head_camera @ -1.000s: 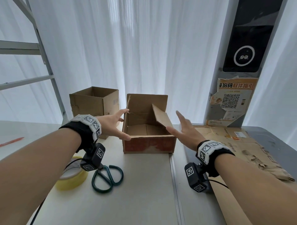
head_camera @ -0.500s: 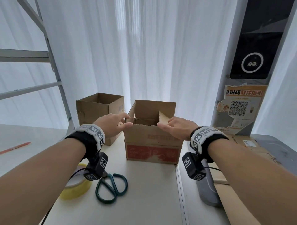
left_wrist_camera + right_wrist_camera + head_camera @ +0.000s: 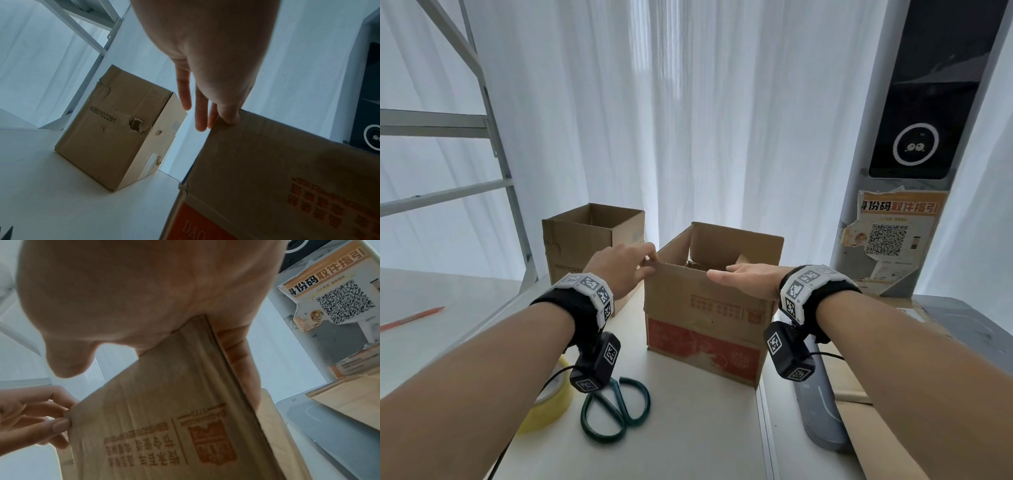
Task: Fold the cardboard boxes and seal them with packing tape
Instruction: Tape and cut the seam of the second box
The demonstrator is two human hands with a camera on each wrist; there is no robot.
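In the head view, a cardboard box with a red lower band (image 3: pixel 705 329) is seen standing on the white table (image 3: pixel 688 428), at the middle of the picture. Its near flap is raised upright. The top left corner of that flap is pinched by the left hand (image 3: pixel 623 270), at 9 o'clock from the box. The right hand (image 3: pixel 748 282) is laid over the flap's top right edge with the thumb stretched along it, at 3 o'clock. A second, plain open box (image 3: pixel 589 246) is set at 10 o'clock, just beside the first. Green-handled scissors (image 3: pixel 616 407) and a yellow tape roll (image 3: pixel 548 407) are found at 7 o'clock, partly hidden by the left wrist. A grey flat device (image 3: pixel 822 418) lies at 4 o'clock.

In the left wrist view, the flap corner is gripped between thumb and fingers of the left hand (image 3: pixel 207 68); the plain box (image 3: pixel 121 126) is seen at 9 o'clock.

In the right wrist view, the flap edge is clasped by the right hand (image 3: pixel 144 293), with the fingers (image 3: pixel 238 353) curled behind it. The QR-code poster (image 3: pixel 337 292) is seen at 2 o'clock.
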